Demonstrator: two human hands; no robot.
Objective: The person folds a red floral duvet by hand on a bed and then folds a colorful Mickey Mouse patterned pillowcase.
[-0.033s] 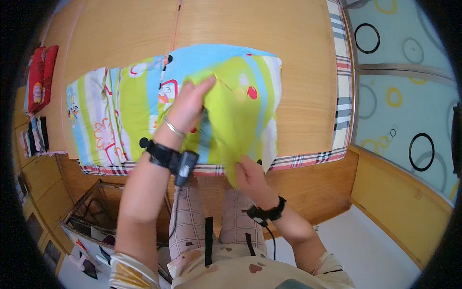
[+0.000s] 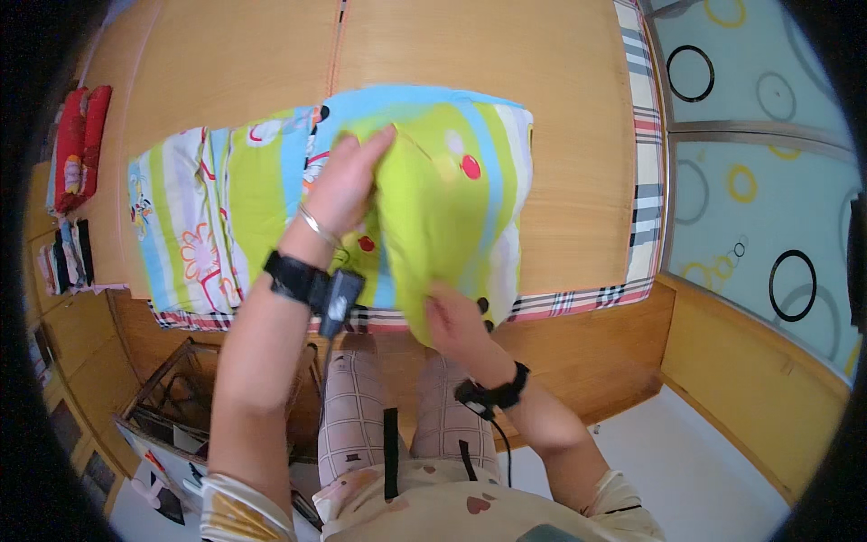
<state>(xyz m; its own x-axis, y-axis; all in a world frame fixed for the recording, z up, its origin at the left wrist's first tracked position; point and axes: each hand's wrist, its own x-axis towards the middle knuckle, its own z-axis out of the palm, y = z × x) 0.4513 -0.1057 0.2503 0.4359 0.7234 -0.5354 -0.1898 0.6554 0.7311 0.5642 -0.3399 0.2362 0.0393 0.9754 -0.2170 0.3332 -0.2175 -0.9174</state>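
Observation:
A partly folded quilt (image 2: 257, 190) with lime green, light blue and white stripes and cartoon prints lies across the bed board. My left hand (image 2: 348, 185) pinches the far part of a raised green flap near the quilt's middle. Lower down, my right hand (image 2: 456, 321) grips the near edge of the same flap, close to the bed's front edge. The flap (image 2: 442, 208) hangs between both hands, slightly blurred, and covers part of the layers below. Fingertips of both hands are partly hidden by the cloth.
The wooden bed board (image 2: 578, 199) has a plaid cloth border (image 2: 646, 199) along its right and front edges. Red folded cloth (image 2: 81, 149) lies at the far left. A dark-framed rack (image 2: 172, 397) stands at the lower left; a frosted glass cabinet (image 2: 759, 208) is on the right.
Both hands have shifted slightly left with the green flap, the left one also a little farther away. More of the quilt's dark print shows beside my right hand.

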